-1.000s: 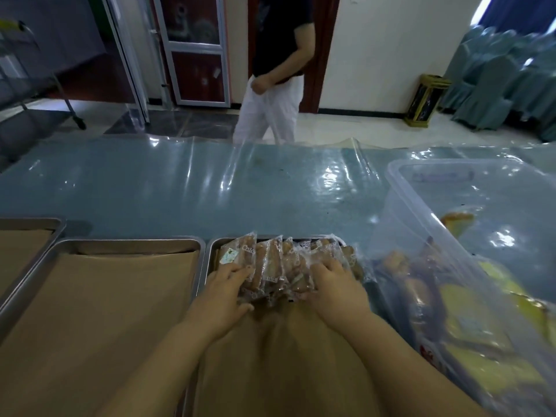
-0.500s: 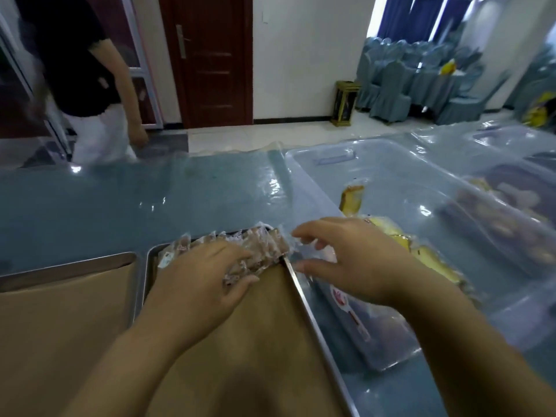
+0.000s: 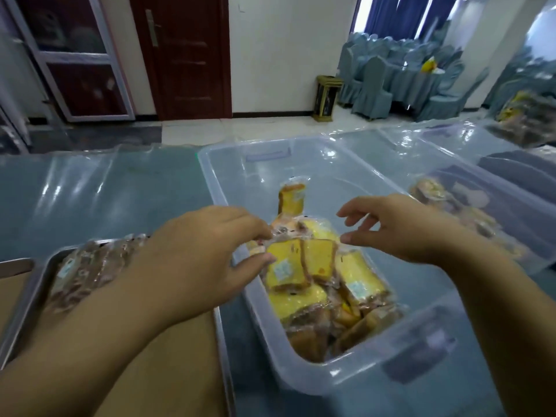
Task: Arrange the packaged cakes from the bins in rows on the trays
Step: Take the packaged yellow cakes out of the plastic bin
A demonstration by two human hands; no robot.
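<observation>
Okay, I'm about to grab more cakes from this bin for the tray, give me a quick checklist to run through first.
1. Bin in reach: ok, both hands hover over the clear bin.
2. Cakes to pick: ok, packaged cakes pile at its near end.
3. Right hand free: ok, fingers spread, holding nothing.
4. Left hand grip: cannot tell, fingertips at a wrapper, pinch unclear.
5. Tray room: ok, one row of cakes at the far edge, brown paper bare in front of it.
</observation>
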